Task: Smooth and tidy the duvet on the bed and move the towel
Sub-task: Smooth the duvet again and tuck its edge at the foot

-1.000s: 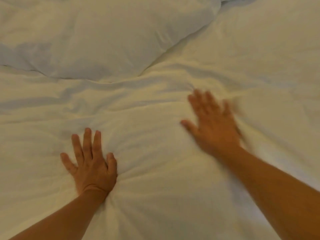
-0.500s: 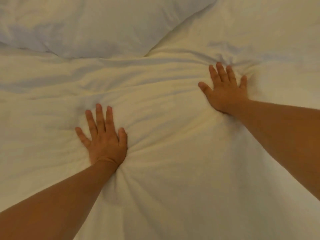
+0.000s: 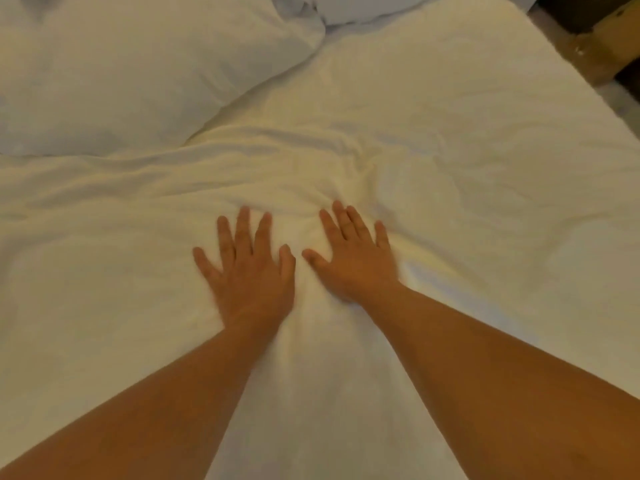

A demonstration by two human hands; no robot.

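Head view: left hand [image 3: 247,282] and right hand [image 3: 353,263] press flat on the white duvet [image 3: 450,161], fingers straight and spread (nothing gripped), thumbs just apart. Wrinkles gather beyond the fingertips; a pillow [image 3: 131,71] lies upper left.

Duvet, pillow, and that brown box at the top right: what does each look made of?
Duvet: soft matte white woven fabric, probably cotton; it creases around the pressing hands. Pillow: similar matte white cloth, puffy, so filled. Box: likely cardboard, with a dull brown face and folded edge; it is blurred.

Duvet [image 3: 450,140] lies open rightward; pillow [image 3: 138,74] blocks far left.
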